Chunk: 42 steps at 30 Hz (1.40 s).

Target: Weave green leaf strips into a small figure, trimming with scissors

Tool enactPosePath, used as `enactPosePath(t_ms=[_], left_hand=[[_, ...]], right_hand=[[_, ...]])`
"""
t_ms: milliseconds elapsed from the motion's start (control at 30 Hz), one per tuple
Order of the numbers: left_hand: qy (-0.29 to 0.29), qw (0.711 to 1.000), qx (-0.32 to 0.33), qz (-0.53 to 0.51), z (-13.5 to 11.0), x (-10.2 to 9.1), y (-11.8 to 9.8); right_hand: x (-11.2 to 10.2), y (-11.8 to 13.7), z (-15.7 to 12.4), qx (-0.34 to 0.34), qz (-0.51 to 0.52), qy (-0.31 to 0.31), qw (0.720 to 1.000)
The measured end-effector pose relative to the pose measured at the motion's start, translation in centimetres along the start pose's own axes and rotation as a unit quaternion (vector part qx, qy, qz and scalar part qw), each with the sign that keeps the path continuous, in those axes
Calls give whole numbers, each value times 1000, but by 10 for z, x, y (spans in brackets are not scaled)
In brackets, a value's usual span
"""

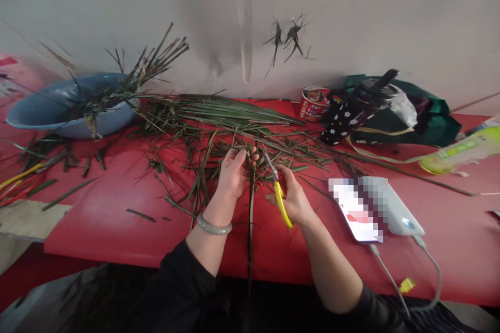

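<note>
My left hand point(234, 173) pinches a long thin green leaf strip point(250, 208) above the red table point(117, 229); my right hand point(294, 199) grips yellow-handled scissors point(278, 193) beside it. Cut scraps point(138, 214) lie scattered; a big green leaf pile point(219, 109) lies untrimmed

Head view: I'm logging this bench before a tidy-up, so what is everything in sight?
long green leaf strips: many, green, strewn over the red table cover
round blue plastic basin: one, blue, far left
red printed paper cup: one, red, back centre-right
black flowered bottle: one, black-white, beside the cup
dark green cloth bag: one, green, behind the bottle
white power bank: one, white, front right, cabled
yellow-handled metal scissors: one, yellow, front centre
pale stone bangle: one, grey-green, left wrist
left hand: one, gripping leaf strips
right hand: one, holding scissors
</note>
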<state>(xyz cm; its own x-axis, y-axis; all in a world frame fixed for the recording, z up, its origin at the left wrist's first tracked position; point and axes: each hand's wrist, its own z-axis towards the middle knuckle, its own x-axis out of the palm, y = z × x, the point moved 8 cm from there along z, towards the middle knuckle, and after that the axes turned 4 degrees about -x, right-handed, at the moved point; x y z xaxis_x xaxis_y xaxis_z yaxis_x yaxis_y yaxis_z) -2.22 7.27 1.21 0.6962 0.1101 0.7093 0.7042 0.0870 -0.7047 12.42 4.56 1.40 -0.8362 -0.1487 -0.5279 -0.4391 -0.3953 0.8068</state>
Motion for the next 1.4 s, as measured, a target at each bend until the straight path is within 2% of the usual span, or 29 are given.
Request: enactPosePath(t_ms=[100, 200, 467, 933, 1200, 1400], left_hand=[[6, 1000, 25, -13, -1, 2, -3], [-2, 999, 38, -19, -2, 1, -3], [-3, 999, 28, -24, -2, 2, 3], [-28, 999, -21, -35, -11, 9, 14], [-31, 998, -17, -46, -12, 9, 12], [-44, 999, -5, -12, -9, 4, 9]], right_hand=[[1, 5, 1, -4, -44, 21, 999], [2, 6, 1, -6, -67, 15, 998], [4, 6, 3, -4, -100, 15, 995], [17, 5, -1, -18, -70, 22, 997], [22, 8, -3, -27, -65, 23, 997], [24, 9, -2, -22, -42, 19, 999]])
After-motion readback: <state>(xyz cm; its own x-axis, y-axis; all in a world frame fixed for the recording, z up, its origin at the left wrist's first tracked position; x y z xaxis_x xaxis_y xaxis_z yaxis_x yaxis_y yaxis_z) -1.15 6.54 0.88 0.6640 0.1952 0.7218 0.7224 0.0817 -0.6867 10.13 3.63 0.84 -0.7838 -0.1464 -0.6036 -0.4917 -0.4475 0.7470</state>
